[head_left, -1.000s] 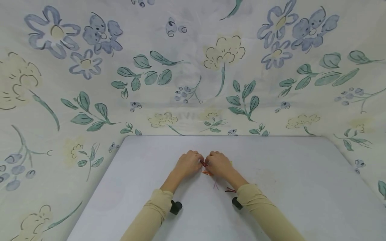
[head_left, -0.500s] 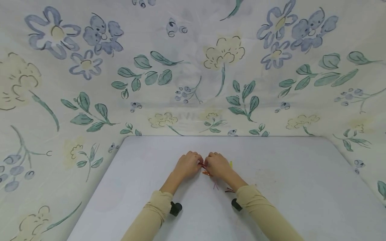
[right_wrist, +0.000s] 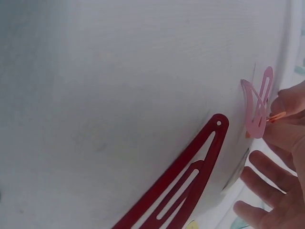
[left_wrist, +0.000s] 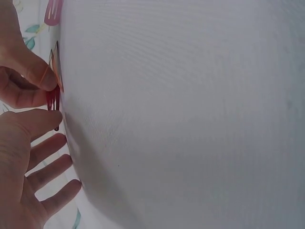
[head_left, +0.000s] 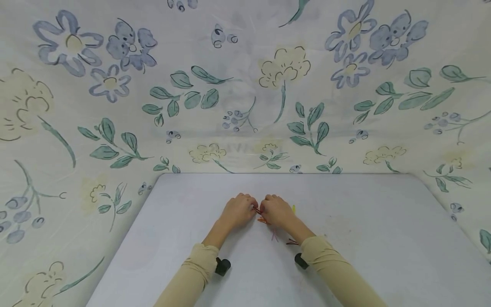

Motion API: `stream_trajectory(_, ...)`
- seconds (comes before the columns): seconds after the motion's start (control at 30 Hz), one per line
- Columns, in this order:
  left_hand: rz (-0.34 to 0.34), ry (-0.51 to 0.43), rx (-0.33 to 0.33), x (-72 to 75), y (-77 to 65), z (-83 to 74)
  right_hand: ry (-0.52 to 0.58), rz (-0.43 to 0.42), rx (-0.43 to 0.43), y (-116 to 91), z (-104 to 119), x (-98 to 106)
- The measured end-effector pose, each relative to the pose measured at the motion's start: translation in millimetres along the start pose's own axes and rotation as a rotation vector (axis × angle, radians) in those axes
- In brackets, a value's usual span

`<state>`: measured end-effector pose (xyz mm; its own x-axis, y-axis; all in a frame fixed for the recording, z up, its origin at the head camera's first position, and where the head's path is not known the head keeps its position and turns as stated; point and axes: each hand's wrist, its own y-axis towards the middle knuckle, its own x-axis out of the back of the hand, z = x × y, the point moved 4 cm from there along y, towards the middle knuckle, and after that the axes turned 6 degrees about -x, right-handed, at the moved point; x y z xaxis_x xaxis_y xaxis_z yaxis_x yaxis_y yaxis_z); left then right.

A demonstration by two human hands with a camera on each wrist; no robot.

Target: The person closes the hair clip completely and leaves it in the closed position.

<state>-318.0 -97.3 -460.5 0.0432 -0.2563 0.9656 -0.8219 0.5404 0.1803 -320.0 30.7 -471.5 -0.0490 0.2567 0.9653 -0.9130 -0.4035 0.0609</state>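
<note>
Near the table's middle my left hand point(head_left: 241, 209) and right hand point(head_left: 277, 210) meet over one small red hair clip point(left_wrist: 53, 99). In the left wrist view, the thumb side of my left hand point(left_wrist: 28, 157) pinches the clip's lower end, its other fingers spread. The right hand point(left_wrist: 21, 71) pinches the upper end of the same clip. An orange hair clip point(head_left: 263, 220) lies just below the right fingertips, partly hidden by them. Nearer my body lie a pink hair clip point(right_wrist: 257, 109) and a dark red hair clip point(right_wrist: 178, 183), both spread open in the right wrist view.
A yellow item point(head_left: 293, 208), mostly hidden, lies beyond the right hand. The white table point(head_left: 376, 221) ends at a floral cloth point(head_left: 245, 106) behind and at both sides. Dark camera mounts point(head_left: 223, 267) sit under both wrists.
The red clip between the hands has tilted flatter. The right hand has shifted slightly, baring more of the yellow item. The clips on the table stay where they were.
</note>
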Motion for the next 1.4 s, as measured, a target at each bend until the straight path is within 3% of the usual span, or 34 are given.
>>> stream_trajectory(0.23, 0.015, -0.014, 0.017, -0.2, -2.0, 2.3, 0.042, 0.013, 0.003, -0.9, 0.7, 1.0)
stream_trajectory(0.47, -0.003, -0.046, 0.018, 4.7, -5.1, 0.4, 0.072, -0.058, 0.067, -3.5, -2.4, 1.4)
stream_trajectory(0.9, -0.063, -0.098, 0.019, 7.6, -5.3, 0.8, 0.123, -0.062, -0.002, -12.6, -4.2, 17.1)
stream_trajectory(1.1, -0.097, -0.101, -0.037, 14.4, -5.5, -11.5, 0.113, -0.094, -0.035, -23.3, -10.4, 21.8)
stream_trajectory(1.4, -0.131, -0.066, -0.103, 17.8, -9.5, -32.1, 0.163, -0.217, 0.021, -50.0, -20.0, 25.6)
